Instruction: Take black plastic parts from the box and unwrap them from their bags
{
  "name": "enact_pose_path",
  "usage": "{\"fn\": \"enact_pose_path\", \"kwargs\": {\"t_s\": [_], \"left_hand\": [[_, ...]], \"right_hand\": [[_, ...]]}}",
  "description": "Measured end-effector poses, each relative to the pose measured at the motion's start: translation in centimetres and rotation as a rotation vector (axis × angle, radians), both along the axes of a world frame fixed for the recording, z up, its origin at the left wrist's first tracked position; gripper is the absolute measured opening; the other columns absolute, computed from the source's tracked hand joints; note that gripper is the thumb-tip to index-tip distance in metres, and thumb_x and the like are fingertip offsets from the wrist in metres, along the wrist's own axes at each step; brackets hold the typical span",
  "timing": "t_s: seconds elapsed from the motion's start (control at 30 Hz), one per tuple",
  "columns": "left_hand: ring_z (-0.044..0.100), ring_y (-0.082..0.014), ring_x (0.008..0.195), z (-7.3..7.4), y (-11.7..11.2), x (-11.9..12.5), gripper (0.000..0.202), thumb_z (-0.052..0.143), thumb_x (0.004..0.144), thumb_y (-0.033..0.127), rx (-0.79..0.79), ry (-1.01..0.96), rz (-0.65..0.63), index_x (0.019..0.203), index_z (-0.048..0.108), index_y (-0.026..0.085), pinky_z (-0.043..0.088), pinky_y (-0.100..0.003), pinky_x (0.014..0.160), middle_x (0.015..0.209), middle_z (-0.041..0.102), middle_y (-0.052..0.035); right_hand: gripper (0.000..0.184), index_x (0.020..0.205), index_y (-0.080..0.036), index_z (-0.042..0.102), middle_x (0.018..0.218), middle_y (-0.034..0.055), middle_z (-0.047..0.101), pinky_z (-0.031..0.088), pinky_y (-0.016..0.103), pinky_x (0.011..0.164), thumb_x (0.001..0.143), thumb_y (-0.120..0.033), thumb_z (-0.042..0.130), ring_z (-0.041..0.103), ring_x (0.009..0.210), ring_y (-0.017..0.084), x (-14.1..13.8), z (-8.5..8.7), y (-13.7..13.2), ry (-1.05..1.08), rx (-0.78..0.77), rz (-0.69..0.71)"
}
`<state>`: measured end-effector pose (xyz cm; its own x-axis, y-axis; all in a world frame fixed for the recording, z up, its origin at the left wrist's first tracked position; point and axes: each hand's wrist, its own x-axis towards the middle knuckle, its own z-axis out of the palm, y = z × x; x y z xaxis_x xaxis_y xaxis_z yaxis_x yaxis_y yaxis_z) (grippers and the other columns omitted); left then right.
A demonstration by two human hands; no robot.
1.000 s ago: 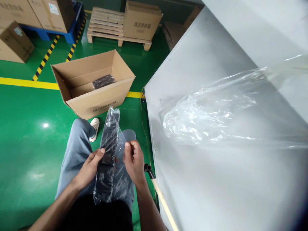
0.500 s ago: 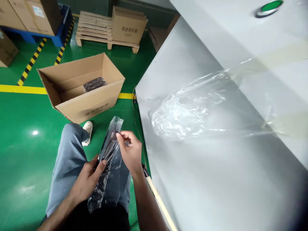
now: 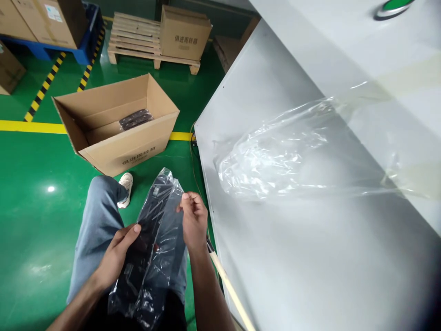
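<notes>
Setting: a warehouse bay with a glossy green floor and a grey counter filling the right of the view.

Fingers: the right hand has its fingers pinched closed on the right edge of a clear plastic bag, close to its upper end. The left hand grips the bag's left edge lower down, thumb on top, fingers closed beneath it.

Held item: the bag lies over the person's lap, above the jeans, just off the counter's near-left edge and not touching it. Inside sits a flat black item, long and narrow, running most of the bag's length. The film is wrinkled and reflective; printing on the item is too small to read.

Progress, as judged: the black item is already inside the bag. The upper end looks unsealed. Bagging appears nearly done; closing and setting down remain.

Surroundings: an open cardboard box stands on the floor ahead, holding one similar bagged item. A crumpled sheet of clear film lies across the counter's middle.
</notes>
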<state>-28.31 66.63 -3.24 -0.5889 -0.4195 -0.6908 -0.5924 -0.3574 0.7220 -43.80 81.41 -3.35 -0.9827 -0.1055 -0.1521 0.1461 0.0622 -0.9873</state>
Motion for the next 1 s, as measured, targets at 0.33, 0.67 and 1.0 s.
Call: {"fn": "enact_pose_path", "kwargs": {"t_s": [0.33,0.67,1.0], "left_hand": [[0.057,-0.0356,0.143,0.3,0.5,0.2,0.065,0.077,0.08,0.071,-0.058,0.018,-0.163,0.117,0.078,0.019,0.04,-0.043,0.126,0.133,0.075,-0.0119],[0.067,-0.0401,0.13,0.1,0.1,1.0,0.063,0.083,0.074,0.069,0.027,-0.018,-0.064,0.109,0.08,0.017,0.056,-0.047,0.11,0.123,0.079,-0.014],[0.072,-0.0412,0.118,-0.3,-0.2,1.0,0.069,0.081,0.073,0.075,0.125,-0.01,-0.071,0.109,0.082,0.016,0.063,-0.046,0.089,0.113,0.081,-0.0155]], "right_hand": [[0.021,0.099,-0.023,0.075,0.089,0.005,0.077,0.061,0.034,0.079,0.095,-0.042,0.07,0.071,0.079,0.018,-1.5,0.8,0.7,0.36,0.3,0.006],[0.036,0.082,-0.02,0.074,0.066,-0.0018,0.068,0.055,0.03,0.058,0.077,-0.054,0.085,0.063,0.054,0.014,-2.3,-0.4,1.2,-0.057,-0.047,-0.144],[0.035,0.076,-0.022,0.063,0.062,-0.0064,0.06,0.058,0.031,0.059,0.069,-0.044,0.09,0.055,0.053,0.011,-1.6,1.0,1.6,-0.24,-0.318,-0.137]]}}
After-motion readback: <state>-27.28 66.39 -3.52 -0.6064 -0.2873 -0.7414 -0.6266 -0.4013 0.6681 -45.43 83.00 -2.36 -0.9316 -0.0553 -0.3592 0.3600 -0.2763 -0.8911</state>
